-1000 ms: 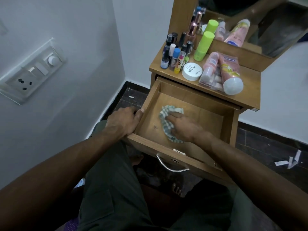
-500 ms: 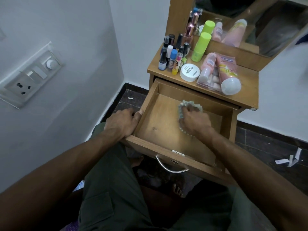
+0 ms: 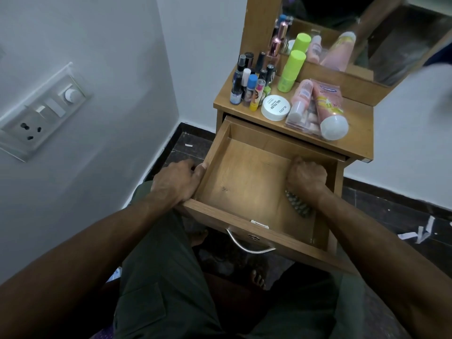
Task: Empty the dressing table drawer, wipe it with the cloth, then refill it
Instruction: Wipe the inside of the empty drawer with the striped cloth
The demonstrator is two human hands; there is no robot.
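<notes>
Since half a second ago the right hand (image 3: 306,177) has slid with the cloth (image 3: 298,204) from the middle of the drawer (image 3: 244,174) to its right side, right of the frame's centre. That cloth is a soft, light, checked rag, bunched under the fist with only a tail showing below the wrist; it will crumple freely, so it is best kept balled in the palm and pressed flat onto the wood. Its grip is clenched round the rag, knuckles up, wrist bent down into the drawer. At centre left, the left hand (image 3: 175,183) clasps the drawer's left wall, thumb inside, steadying it. Bottles and tubes wait on the counter (image 3: 354,123) at upper right.
</notes>
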